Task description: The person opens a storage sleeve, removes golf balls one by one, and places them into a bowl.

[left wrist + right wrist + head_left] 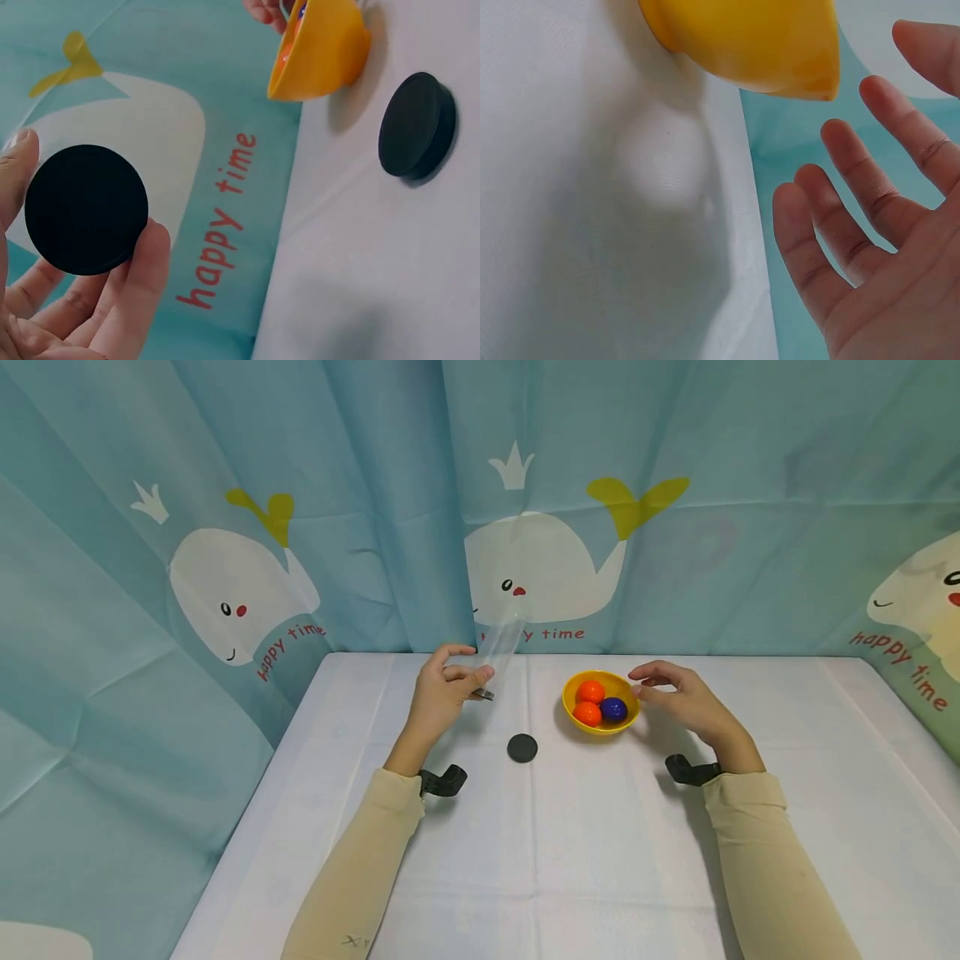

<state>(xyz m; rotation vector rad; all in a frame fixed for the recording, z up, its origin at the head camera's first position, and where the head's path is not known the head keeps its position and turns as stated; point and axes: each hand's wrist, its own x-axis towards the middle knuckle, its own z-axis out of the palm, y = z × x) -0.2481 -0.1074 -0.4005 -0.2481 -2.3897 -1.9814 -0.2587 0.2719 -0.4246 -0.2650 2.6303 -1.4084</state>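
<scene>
My left hand (444, 687) grips a clear tube (501, 647) near its lower end, thumb on one side and fingers on the other. The tube leans to the right above the table. A round black end (86, 210) of it faces the left wrist camera. My right hand (688, 697) hovers at the right rim of a yellow bowl (601, 732), its fingers loosely bent and holding nothing. In the right wrist view, spread fingers (855, 161) show beside the bowl's wall. Two orange balls (591, 691) and a dark blue ball (613, 709) lie in the bowl.
A black round cap (522, 747) lies flat on the white tablecloth (465, 877), in front of the bowl and to its left. Behind the table's far edge hangs a blue curtain (390, 543) with whale prints. A black camera mount sits on each wrist.
</scene>
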